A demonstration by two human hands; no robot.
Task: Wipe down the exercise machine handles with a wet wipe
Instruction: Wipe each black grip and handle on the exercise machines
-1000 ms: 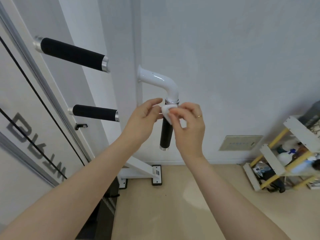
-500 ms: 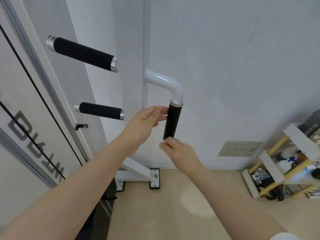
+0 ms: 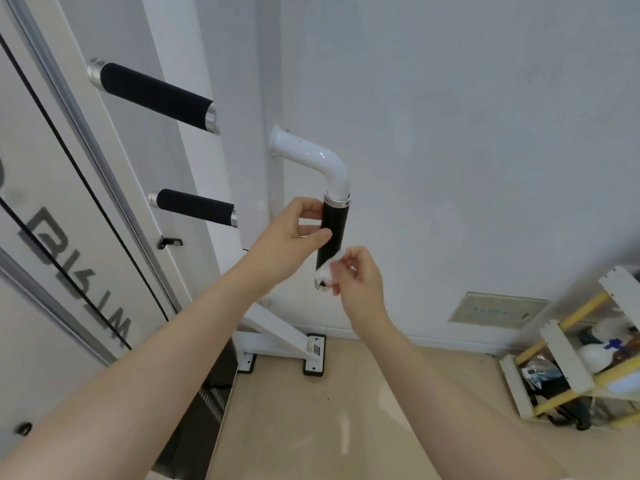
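The right hand (image 3: pixel 358 277) pinches a white wet wipe (image 3: pixel 329 268) against the lower end of the hanging black handle (image 3: pixel 331 233), just above its metal end cap. The left hand (image 3: pixel 291 237) curls its thumb and fingers round the handle's upper part, below the white elbow tube (image 3: pixel 318 161).

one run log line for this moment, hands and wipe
stage: wiping vertical handle | right hand: pinches wet wipe near handle's lower end | left hand: steadies handle
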